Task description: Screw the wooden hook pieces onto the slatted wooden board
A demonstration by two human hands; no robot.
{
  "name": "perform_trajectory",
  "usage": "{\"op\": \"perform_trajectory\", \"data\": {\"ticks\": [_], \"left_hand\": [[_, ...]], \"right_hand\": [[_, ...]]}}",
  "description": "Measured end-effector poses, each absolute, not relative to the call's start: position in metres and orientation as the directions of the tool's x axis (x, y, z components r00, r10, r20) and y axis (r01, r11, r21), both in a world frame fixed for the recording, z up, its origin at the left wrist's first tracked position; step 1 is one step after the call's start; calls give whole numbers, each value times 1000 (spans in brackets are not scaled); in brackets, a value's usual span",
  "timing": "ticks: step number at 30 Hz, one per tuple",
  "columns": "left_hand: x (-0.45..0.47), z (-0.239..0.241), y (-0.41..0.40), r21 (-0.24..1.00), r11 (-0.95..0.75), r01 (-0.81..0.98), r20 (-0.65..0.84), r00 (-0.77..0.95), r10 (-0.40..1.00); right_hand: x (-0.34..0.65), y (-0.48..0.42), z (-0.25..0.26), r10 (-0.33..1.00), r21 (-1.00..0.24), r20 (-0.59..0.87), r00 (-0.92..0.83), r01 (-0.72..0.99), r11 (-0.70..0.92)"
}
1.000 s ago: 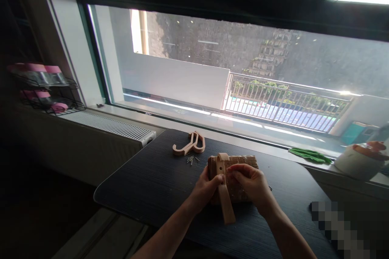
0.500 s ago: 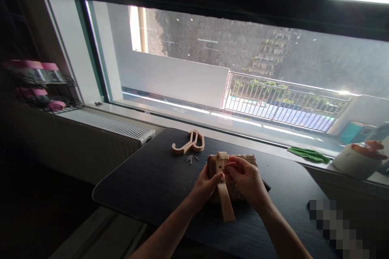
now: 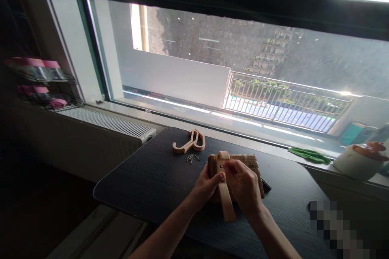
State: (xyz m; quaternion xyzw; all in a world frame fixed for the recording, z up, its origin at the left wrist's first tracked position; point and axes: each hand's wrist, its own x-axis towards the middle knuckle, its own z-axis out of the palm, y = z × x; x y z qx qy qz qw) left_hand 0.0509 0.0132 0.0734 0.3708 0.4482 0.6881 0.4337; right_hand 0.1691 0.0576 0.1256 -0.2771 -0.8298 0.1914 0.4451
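My left hand (image 3: 208, 184) grips a pale wooden hook (image 3: 226, 202) with its thumb across the shank, pressing it against a rough-barked wood block (image 3: 251, 166). The hook's curled end is at the top, and its straight end reaches past the block toward me. Two holes show in the shank. At the upper hole my right hand (image 3: 244, 182) is closed in a pinch on a small screw, mostly hidden by the fingers; a bit of metal glints there. Farther back on the table lie more wooden hooks (image 3: 188, 142) and several loose screws (image 3: 191, 158).
The dark table (image 3: 146, 182) stands against the windowsill (image 3: 170, 120). A dark flat object (image 3: 266, 185) sticks out beside the block. On the sill are a green cloth (image 3: 308, 155) and a white pot (image 3: 355, 162). A radiator (image 3: 112, 123) and a wire rack (image 3: 45, 85) are at left.
My right hand has turned and drawn its fingers in tighter at the hook's upper hole. The left hand, hook and block keep their places.
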Motion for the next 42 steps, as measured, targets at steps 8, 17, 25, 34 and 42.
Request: {"op": "perform_trajectory", "data": {"ticks": [8,17,25,34,42], "left_hand": [[52,74,14,926,-234,-296,125,-346,930],[52,70,15,914,-247,-322,132,-341,931],[50,69,16,931,-213,-295,103,-348,932],[50,65,19,942,-199,-269,88,-375,923],[49,63,19,956,-192,-223,88,-403,911]], "right_hand": [[167,62,118,529,-467,686,-499,255,847],[170,60,120,439,-256,656,-615,365,895],[172,55,121,427,-156,608,-669,428,891],[165,52,131,418,-4,543,-728,495,869],[165,54,137,357,107,495,-792,463,880]]}}
